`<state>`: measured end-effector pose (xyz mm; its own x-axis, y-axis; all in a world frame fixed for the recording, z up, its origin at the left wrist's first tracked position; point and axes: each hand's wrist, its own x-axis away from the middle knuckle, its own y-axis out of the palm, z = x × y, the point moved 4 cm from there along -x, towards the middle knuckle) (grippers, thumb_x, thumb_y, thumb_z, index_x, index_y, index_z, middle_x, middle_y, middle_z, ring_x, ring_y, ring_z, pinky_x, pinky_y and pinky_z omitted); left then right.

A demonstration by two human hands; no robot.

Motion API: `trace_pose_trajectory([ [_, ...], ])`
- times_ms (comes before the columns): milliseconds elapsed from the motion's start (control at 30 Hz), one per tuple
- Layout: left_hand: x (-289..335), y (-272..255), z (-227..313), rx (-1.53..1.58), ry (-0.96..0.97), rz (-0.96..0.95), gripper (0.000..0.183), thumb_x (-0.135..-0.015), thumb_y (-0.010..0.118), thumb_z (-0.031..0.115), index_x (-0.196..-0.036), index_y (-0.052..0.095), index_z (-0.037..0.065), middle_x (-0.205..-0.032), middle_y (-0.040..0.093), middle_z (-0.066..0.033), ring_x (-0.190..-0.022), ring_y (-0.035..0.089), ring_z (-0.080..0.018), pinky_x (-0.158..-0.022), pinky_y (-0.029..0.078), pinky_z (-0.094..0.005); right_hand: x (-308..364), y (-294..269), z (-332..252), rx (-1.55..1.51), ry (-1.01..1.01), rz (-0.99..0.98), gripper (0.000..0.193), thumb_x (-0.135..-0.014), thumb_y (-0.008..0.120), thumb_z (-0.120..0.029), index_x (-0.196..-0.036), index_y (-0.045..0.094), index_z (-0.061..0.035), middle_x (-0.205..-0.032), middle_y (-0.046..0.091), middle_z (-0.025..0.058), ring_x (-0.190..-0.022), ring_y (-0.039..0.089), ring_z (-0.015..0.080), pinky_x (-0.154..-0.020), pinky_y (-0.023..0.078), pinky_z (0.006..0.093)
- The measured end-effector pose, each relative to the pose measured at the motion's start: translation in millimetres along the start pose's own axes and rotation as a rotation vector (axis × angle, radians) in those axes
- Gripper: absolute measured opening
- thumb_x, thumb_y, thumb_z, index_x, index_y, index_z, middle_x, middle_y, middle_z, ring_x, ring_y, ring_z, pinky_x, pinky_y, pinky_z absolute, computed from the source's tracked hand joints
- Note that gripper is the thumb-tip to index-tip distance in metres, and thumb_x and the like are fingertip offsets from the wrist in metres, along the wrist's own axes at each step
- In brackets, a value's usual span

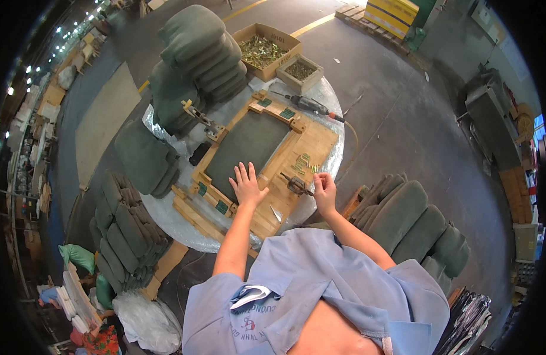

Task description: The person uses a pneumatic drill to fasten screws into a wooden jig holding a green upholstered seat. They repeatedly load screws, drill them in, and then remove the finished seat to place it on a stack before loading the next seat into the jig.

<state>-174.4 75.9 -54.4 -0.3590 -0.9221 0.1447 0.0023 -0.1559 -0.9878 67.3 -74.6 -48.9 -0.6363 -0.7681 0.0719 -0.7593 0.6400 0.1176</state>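
Note:
A dark green padded seat panel (249, 145) lies inside a wooden frame jig (279, 152) on the round table. My left hand (247, 187) rests flat with fingers spread on the panel's near edge and the frame beside it. To its right, my right hand (324, 192) is closed in a pinch beside a dark metal toggle clamp (296, 185). What its fingertips hold, if anything, is too small to make out. Several small brass-coloured fasteners (304, 162) are scattered on the board just beyond it. Another toggle clamp (205, 122) stands at the frame's left side.
Behind the frame lies a corded power driver (308, 105). A cardboard box (273, 44) and a smaller wooden box (299, 72) hold metal fasteners. Stacks of green padded panels stand at far left (196, 47), near left (122, 231) and right (403, 213). Plastic film (196, 231) covers the table.

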Motion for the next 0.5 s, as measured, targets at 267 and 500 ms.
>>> trace_pose_trajectory([
  [267, -2.1, 2.3, -11.0, 0.101, 0.001, 0.02, 0.122, -0.072, 0.089, 0.051, -0.168, 0.023, 0.014, -0.175, 0.017, -0.0211, -0.162, 0.016, -0.0411, -0.123, 0.023, -0.0708, 8.6, -16.7, 43.6, -0.56, 0.383, 0.192, 0.06, -0.105, 0.046, -0.069, -0.118, 0.057, -0.0114, -0.089, 0.066, 0.0055, -0.084, 0.069, 0.0204, -0.076, 0.059, 0.0349],
  [500, -5.0, 7.6, -13.3, 0.267, 0.061, 0.159, 0.121, -0.069, 0.092, 0.04, -0.167, 0.027, 0.014, -0.174, 0.021, -0.0211, -0.16, 0.02, -0.0425, -0.123, 0.022, -0.0724, -30.0, 111.4, -19.6, 0.41, -0.068, -0.226, 0.031, -0.1, 0.07, -0.035, -0.083, 0.064, -0.009, -0.067, 0.064, 0.0079, -0.059, 0.063, 0.0212, -0.056, 0.048, 0.0341],
])
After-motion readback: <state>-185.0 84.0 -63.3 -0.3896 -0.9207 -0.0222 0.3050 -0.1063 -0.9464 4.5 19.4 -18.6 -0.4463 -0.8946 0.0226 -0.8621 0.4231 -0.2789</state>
